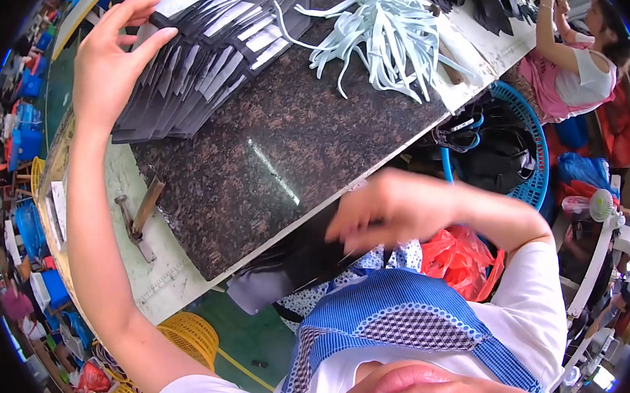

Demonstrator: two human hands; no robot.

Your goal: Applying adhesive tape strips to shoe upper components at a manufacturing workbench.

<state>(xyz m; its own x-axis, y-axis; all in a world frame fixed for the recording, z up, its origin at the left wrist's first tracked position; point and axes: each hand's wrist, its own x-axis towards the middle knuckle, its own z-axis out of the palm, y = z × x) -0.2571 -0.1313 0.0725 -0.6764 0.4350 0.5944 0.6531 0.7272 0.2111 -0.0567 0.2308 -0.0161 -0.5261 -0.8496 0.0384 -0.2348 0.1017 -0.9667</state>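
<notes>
At the far left of the table, my left hand (pixel 109 61) pinches the edge of a dark, flat cut piece (pixel 168 24) between thumb and fingers. That piece belongs to a fanned stack of black and grey cut pieces (pixel 219 51), some with pale faces. My right hand (pixel 383 212) is over the table's near edge, its fingers smeared by motion. Below it, black sheet-like pieces (pixel 288 268) lie along my lap; whether the hand touches them is unclear. A bundle of pale blue strips (pixel 380 44) lies beyond, right of the stack.
A hammer (pixel 138 221) lies on the pale tabletop beside the dark stone slab (pixel 259 156). Right of the table stands a blue basket (pixel 542 139) holding black pieces, with a red plastic bag (pixel 460 261) nearer me. Another person (pixel 576 69) sits at the far right.
</notes>
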